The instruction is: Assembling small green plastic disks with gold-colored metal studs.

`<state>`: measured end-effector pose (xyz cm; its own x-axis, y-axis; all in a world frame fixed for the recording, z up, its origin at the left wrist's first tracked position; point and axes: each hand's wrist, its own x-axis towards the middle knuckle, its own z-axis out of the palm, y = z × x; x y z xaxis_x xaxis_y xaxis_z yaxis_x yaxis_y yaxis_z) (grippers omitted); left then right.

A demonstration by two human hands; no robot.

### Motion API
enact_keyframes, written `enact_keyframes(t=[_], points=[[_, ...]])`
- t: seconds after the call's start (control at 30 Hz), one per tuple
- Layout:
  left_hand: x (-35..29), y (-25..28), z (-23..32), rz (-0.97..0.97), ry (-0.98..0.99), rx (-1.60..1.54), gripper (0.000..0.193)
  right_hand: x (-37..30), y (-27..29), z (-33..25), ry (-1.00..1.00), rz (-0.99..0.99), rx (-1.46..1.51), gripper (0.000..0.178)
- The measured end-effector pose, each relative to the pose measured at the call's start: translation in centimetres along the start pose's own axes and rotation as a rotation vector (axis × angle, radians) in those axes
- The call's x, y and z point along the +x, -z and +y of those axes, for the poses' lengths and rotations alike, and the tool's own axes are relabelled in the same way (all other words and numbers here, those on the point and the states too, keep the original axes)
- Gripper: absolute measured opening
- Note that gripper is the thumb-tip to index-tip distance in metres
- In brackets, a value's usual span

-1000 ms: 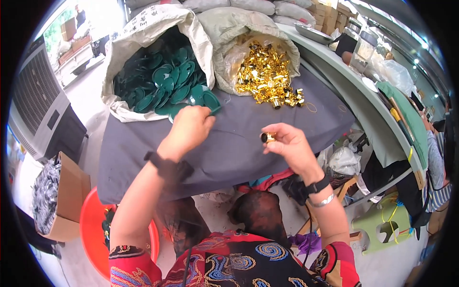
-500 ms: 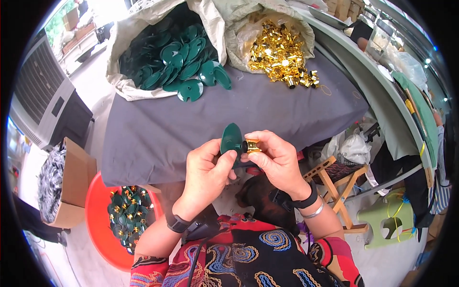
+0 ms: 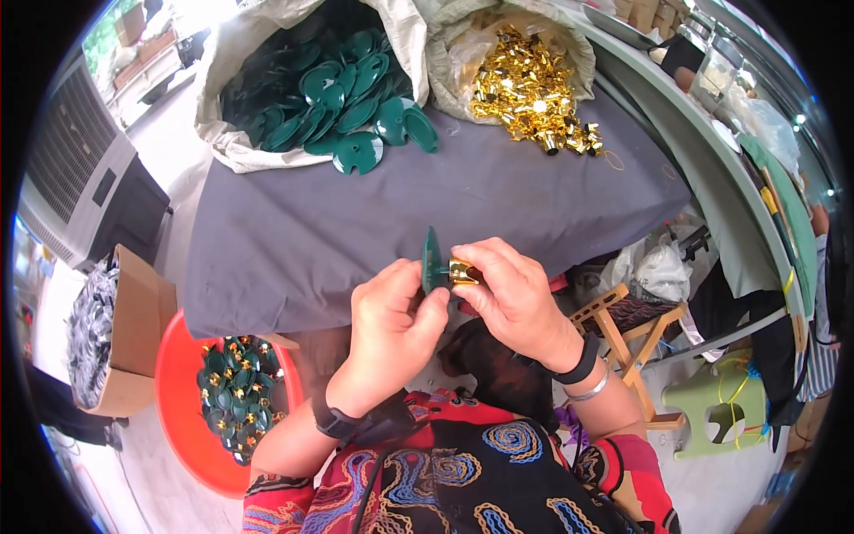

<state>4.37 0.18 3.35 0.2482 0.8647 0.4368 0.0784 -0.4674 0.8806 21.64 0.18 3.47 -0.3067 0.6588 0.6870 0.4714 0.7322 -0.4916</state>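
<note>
Between thumb and fingers, my left hand [image 3: 391, 325] holds a round dark green plastic disc [image 3: 431, 258], turned nearly edge-on. My right hand [image 3: 514, 298] pinches a small shiny gold cup-shaped piece [image 3: 461, 271]. The gold piece sits against a short stem on the disc's right face; how far the stem goes in I cannot tell. Beyond my hands, a pale sack [image 3: 231, 147] spills similar green discs [image 3: 347, 89] onto the dark grey cloth. Right of it, a second sack [image 3: 583, 67] pours out gold pieces [image 3: 534, 89].
A grey cloth-covered table [image 3: 294, 240] spans the middle. At lower left stands a red basin [image 3: 178, 400] with joined green-and-gold pieces, beside a cardboard box [image 3: 138, 329] and a grey air cooler [image 3: 93, 169]. A wooden folding stand [image 3: 627, 351] and green stool [image 3: 721, 405] are at right.
The disc has turned from a slanted view to nearly edge-on. The gold piece, previously beside the stem with a dark end showing, now lines up against it.
</note>
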Motion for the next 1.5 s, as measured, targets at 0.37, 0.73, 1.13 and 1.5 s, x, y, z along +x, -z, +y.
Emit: enact_keyframes(t=[0.37, 0.73, 1.13, 1.5], points=[[0.0, 0.4, 0.0, -0.022, -0.206, 0.179, 0.025, 0.7, 0.8, 0.3, 0.042, -0.16, -0.037, 0.03], [-0.5, 0.8, 0.5, -0.046, -0.515, 0.581, 0.039, 0.0, -1.0, -0.6, -0.782, -0.162, 0.899, 0.013], [-6.8, 25.8, 0.7, 0.387, 0.504, 0.302, 0.021, 4.9, 10.4, 13.8, -0.509, 0.022, -0.435, 0.037], [2.8, 17.5, -1.5, 0.146, -0.12, 0.946, 0.031, 7.7, 10.0, 18.1, -0.474, -0.292, -0.724, 0.021]])
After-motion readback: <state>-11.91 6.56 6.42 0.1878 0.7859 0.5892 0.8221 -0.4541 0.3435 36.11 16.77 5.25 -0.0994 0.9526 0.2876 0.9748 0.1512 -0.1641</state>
